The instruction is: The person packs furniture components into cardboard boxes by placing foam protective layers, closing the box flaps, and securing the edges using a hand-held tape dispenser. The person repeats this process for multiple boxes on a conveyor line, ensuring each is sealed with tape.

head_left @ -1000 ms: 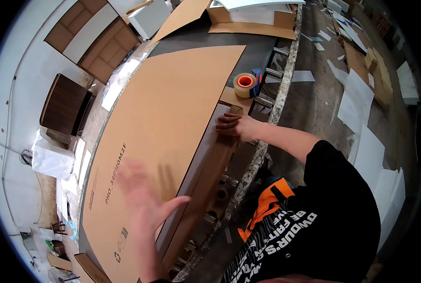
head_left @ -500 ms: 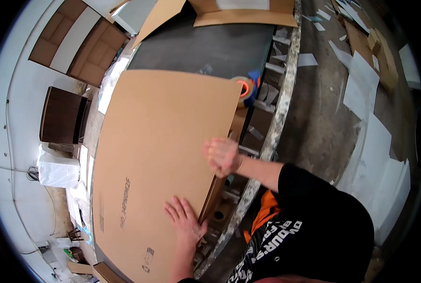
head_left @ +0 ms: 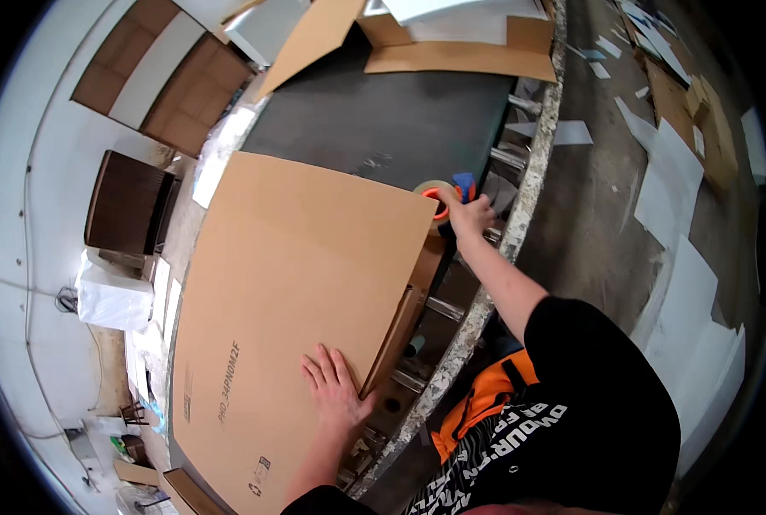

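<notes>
A large brown cardboard box (head_left: 305, 257) lies flat with its closed, printed face up on a dark belt conveyor (head_left: 374, 120). Near the edge closest to me, my left hand (head_left: 338, 396) rests flat on the cardboard, fingers spread. At the box's far right corner stands a tape dispenser (head_left: 435, 190) with a tan roll, an orange core and blue parts. My right hand (head_left: 471, 216) is at this dispenser, its fingers curled round the handle side. The palm hides part of the dispenser.
An open carton (head_left: 451, 58) with raised flaps sits farther along the belt. The conveyor's worn metal side rail (head_left: 520, 202) runs between me and the belt. White sheets (head_left: 683, 283) and cardboard scraps litter the floor at right. A dark brown cabinet (head_left: 125, 202) stands at left.
My right hand has gone from above the box's near edge out to the tape dispenser at the far corner. My left hand stays on the cardboard. The view has shifted slightly.
</notes>
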The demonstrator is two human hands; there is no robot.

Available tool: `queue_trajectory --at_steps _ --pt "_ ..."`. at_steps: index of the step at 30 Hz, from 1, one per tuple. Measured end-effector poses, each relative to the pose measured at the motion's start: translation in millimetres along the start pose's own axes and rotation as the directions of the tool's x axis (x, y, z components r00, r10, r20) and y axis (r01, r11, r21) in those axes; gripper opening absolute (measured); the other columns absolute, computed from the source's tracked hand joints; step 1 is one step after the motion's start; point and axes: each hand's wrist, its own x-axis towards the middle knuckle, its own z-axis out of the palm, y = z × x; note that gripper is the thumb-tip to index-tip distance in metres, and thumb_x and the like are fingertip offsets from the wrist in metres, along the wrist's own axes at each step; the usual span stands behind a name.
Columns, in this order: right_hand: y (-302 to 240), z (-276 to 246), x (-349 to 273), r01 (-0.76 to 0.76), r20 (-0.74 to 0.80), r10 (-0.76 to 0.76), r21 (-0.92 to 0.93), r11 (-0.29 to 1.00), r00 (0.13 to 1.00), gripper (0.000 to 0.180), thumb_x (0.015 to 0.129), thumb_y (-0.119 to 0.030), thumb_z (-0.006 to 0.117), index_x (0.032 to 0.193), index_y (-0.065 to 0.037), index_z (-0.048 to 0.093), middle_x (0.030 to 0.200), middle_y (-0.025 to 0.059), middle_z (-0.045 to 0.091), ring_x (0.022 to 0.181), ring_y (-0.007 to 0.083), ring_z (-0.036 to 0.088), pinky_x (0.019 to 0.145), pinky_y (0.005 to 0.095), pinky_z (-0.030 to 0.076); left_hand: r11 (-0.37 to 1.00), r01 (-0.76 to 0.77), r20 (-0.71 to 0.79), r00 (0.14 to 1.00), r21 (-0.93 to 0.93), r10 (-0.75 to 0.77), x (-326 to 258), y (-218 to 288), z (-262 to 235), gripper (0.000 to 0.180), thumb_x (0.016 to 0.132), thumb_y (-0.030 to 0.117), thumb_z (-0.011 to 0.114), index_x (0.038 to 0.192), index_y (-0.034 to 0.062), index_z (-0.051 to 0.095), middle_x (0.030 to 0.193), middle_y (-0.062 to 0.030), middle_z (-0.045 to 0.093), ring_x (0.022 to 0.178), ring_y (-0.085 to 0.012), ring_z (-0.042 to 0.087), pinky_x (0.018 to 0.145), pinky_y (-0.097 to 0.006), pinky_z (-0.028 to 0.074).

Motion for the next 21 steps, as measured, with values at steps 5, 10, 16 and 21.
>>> queue_trajectory --at_steps 5,10,16,21 --pt "20.3 49.6 60.0 -0.207 0.113 0.200 0.054 0.977 0.973 0.052 0.077 -0.019 0.066 0.124 -0.003 0.049 0.129 0.0186 0.047 0.119 0.0397 0.046 0.100 0.0505 0.040 0.999 -0.051 -0.105 0.993 0.005 0.051 -2.1 -5.9 0.6 0.104 0.070 0.052 0.070 0.143 -0.0059 0.025 0.150 -0.0318 0.017 0.134 -0.0596 0.014 0.111 -0.063 0.013" --pt "11.9 -109.4 -33.6 -0.428 0.611 0.048 0.494 0.757 0.790 0.041 0.079 -0.010 0.059 0.119 -0.004 0.056 0.114 0.0153 0.063 0.102 0.0265 0.065 0.092 0.0449 0.050 0.995 -0.055 -0.224 0.974 -0.084 0.035 -10.3 -14.8 17.6 0.102 0.068 0.049 0.072 0.143 -0.0040 0.027 0.149 -0.0305 0.020 0.132 -0.0591 0.019 0.110 -0.063 0.017" --pt "-35.3 -109.0 -163.6 0.892 0.367 -0.904 0.300 0.337 0.219 0.056 0.062 -0.015 0.065 0.117 -0.010 0.062 0.109 0.0138 0.062 0.099 0.0273 0.062 0.085 0.0357 0.050 0.994 0.044 -0.165 0.984 -0.103 -0.061 -17.3 -16.7 18.2 0.111 0.067 0.051 0.073 0.147 -0.0037 0.018 0.153 -0.0269 0.015 0.140 -0.0492 0.013 0.116 -0.052 0.011" --pt "-98.7 -63.2 -299.2 0.961 0.881 -0.458 -0.216 -0.173 0.116 0.038 0.058 -0.022 0.064 0.093 -0.013 0.071 0.095 0.0126 0.068 0.086 0.0292 0.065 0.070 0.0421 0.053 0.969 0.070 -0.262 0.956 -0.235 -0.133 -13.5 -4.9 22.7 0.122 0.059 0.052 0.081 0.144 -0.0099 0.018 0.153 -0.0252 0.018 0.143 -0.0373 0.015 0.119 -0.041 0.011"
